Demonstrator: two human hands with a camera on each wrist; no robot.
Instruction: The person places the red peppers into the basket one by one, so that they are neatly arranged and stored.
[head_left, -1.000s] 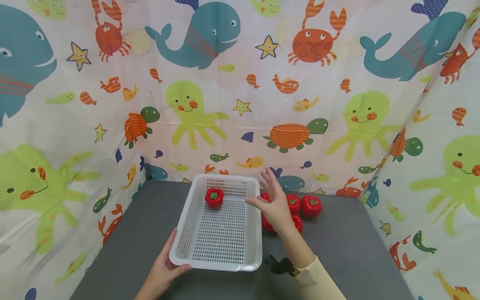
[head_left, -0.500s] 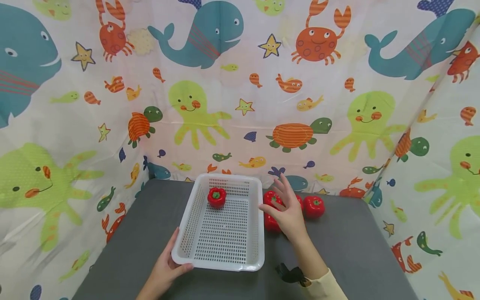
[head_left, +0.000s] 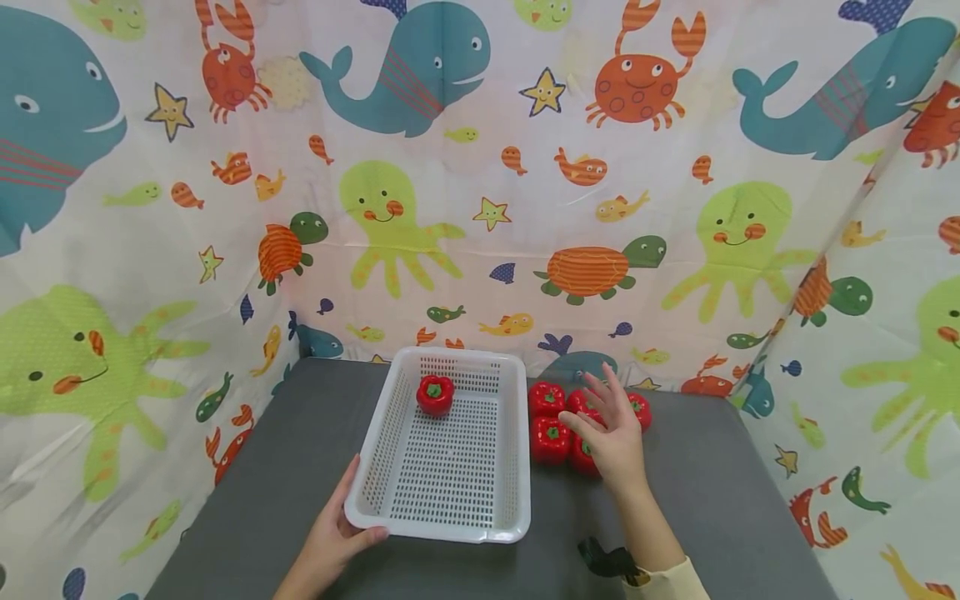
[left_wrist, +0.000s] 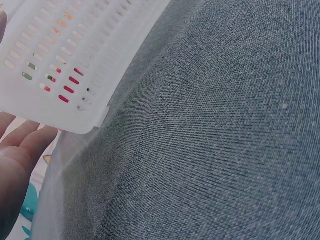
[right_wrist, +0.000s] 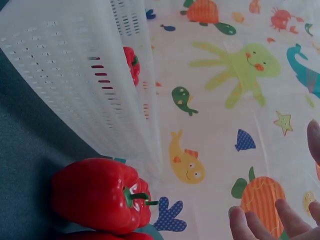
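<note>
A white plastic basket (head_left: 446, 467) with slotted sides stands in the middle of the table, a single red bell pepper (head_left: 435, 395) near its far left corner. My left hand (head_left: 330, 529) grips the near left corner, thumb at the rim and fingers along the outside; in the left wrist view fingers (left_wrist: 37, 142) show by the basket wall (left_wrist: 75, 112). My right hand (head_left: 617, 433), fingers spread and holding nothing, is over several red bell peppers (head_left: 550, 439) right of the basket, partly hiding some. One bell pepper (right_wrist: 95, 195) lies beside the basket in the right wrist view.
The dark grey tabletop (head_left: 285, 442) runs back to a white curtain (head_left: 450, 250) printed with sea animals, which also hangs at both sides. A dark strap (head_left: 603, 557) is on the right wrist, next to a pale yellow sleeve (head_left: 667, 582).
My right hand has moved right from the basket's right edge across the peppers, uncovering those nearest the basket. The left hand stays on the corner; the head view has shifted slightly.
</note>
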